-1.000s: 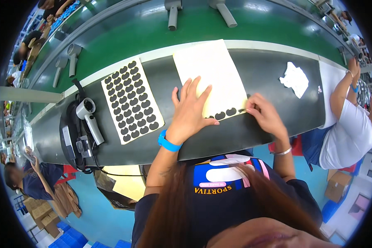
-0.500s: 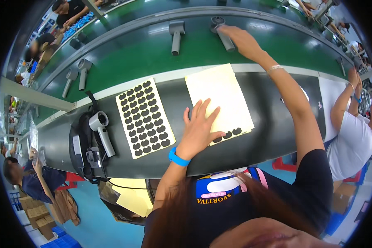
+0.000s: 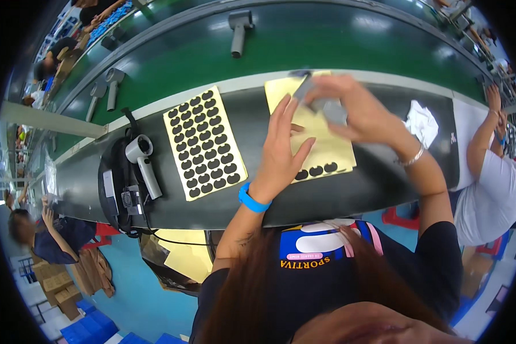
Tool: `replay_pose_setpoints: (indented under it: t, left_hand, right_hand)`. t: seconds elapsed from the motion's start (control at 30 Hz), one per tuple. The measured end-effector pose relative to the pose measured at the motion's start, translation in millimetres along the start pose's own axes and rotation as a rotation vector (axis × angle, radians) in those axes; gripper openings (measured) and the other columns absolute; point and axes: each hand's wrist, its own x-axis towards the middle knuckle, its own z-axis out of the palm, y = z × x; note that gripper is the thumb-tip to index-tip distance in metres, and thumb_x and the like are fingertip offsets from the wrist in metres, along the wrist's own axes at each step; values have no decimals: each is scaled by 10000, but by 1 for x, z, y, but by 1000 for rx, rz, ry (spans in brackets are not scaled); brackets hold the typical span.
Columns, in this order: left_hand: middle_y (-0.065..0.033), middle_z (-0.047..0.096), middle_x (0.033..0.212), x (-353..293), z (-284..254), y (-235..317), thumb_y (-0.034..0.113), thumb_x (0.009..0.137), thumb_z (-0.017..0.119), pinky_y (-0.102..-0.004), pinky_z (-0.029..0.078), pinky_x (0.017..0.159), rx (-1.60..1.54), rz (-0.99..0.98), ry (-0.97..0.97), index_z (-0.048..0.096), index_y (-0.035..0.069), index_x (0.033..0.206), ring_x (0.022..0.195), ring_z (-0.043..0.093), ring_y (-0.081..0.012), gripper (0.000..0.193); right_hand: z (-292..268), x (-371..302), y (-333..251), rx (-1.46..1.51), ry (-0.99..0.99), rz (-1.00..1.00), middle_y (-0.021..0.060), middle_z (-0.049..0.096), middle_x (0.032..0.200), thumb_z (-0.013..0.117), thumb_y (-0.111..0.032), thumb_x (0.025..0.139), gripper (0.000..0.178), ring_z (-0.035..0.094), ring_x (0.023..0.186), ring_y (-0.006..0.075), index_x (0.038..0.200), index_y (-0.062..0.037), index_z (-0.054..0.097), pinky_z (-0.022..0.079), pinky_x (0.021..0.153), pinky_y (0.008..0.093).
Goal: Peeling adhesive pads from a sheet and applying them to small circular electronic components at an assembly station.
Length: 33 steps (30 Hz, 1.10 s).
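My right hand (image 3: 372, 114), smeared by motion, holds a grey handheld fan (image 3: 333, 112) above a stack of pale yellow sheets (image 3: 327, 152). The fan's handle points up and left toward my left hand. With fingers stretched out and thumb apart, my left hand (image 3: 276, 163) is at the left side of the stack, beside the handle. Whether it touches the handle, I cannot tell. Several black notched stickers (image 3: 316, 171) show along the stack's near edge. Left of it lies a yellow sheet (image 3: 240, 172) covered in rows of the same black stickers.
Beyond the dark table, another grey fan (image 3: 238, 35) lies on the green conveyor (image 3: 309, 40), with two more (image 3: 113, 86) farther left. A black bag (image 3: 110, 178) bearing a grey-white fan (image 3: 148, 172) sits left. White crumpled cloth (image 3: 423, 123) lies right. Co-workers sit on both sides.
My right hand has brought the fan from the conveyor back over the yellow stack. My left hand has lifted from flat on the sheets and turned toward the fan. The view has shifted slightly.
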Motion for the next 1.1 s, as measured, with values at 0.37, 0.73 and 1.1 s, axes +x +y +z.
replay_pose_setpoints:
  t: [0.37, 0.73, 1.1]
  left_hand:
    - [-131, 617, 1120, -4, 8, -3, -44, 756, 677, -331, 488, 831, -35, 175, 68, 508, 38, 1254, 968, 621, -260, 532]
    - [-129, 606, 1144, -16, 9, 0, -5, 760, 726, -324, 513, 802, -286, 13, 173, 514, -5, 1206, 951, 611, -227, 495]
    - [-187, 513, 1244, -15, -1, -5, -7, 843, 613, -354, 598, 752, -411, 131, 37, 481, -1, 1252, 1061, 560, -255, 430]
  right_hand:
    - [-3, -55, -133, 1156, 762, -200, 47, 599, 895, 713, -12, 725, 1028, 572, 698, 235, 1485, -176, 42, 493, 632, 365]
    - [-22, -74, -196, 1164, 924, -146, -42, 657, 946, 761, -100, 783, 914, 576, 818, 170, 1463, -182, 156, 403, 731, 274]
    - [-36, -62, -170, 1097, 683, -95, 14, 642, 954, 716, -112, 803, 841, 601, 879, 217, 1442, -178, 172, 430, 729, 301]
